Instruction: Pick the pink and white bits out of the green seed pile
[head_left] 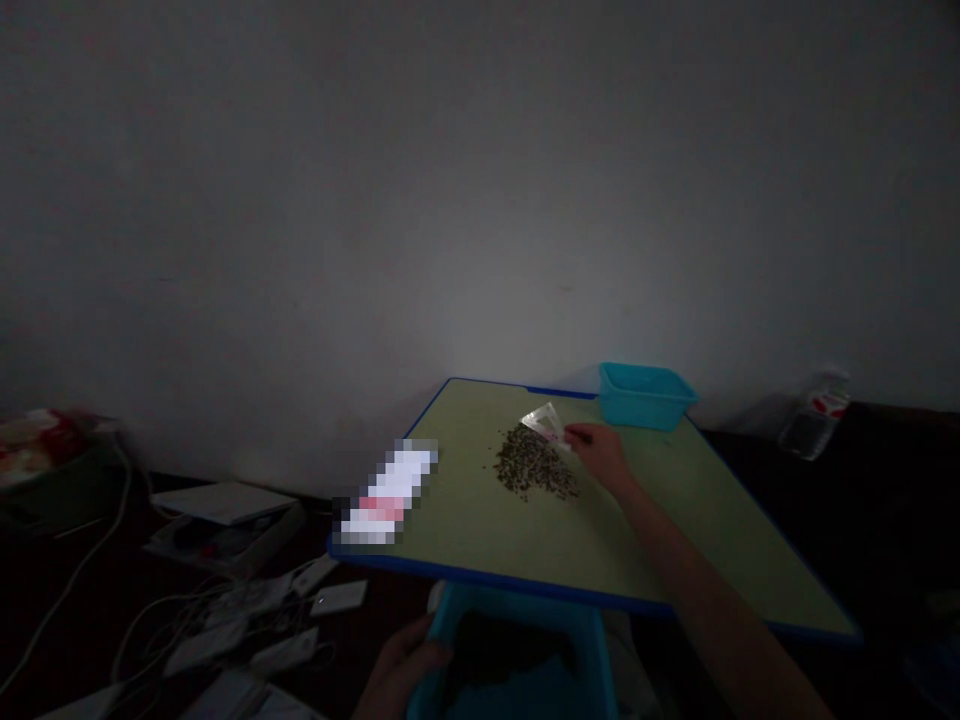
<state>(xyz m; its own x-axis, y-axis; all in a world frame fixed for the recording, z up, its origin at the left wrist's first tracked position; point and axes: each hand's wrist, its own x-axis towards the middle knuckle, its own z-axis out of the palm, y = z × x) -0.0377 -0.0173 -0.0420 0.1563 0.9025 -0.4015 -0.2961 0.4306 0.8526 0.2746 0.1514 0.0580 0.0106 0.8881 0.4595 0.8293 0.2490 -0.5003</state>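
My right hand (600, 455) pinches a pale, shiny flat piece (545, 422), which looks like a card or small packet. Its edge lies over a loose heap of small dark and light grains (534, 467), like seeds, on the table (450, 520). Below the table's near edge, my left hand (409, 660) grips the left side of a light-blue plastic basin (604, 655). Dark material (510, 640) covers part of the basin's bottom; its kind is too dim to tell.
Another blue basin (649, 408) stands at the table's back right. A pixelated bright rectangle (390, 495) lies at the left edge. Cables and white power strips (251, 600) fill the lower left. A clear bottle (817, 418) is at right, and a wall rises behind.
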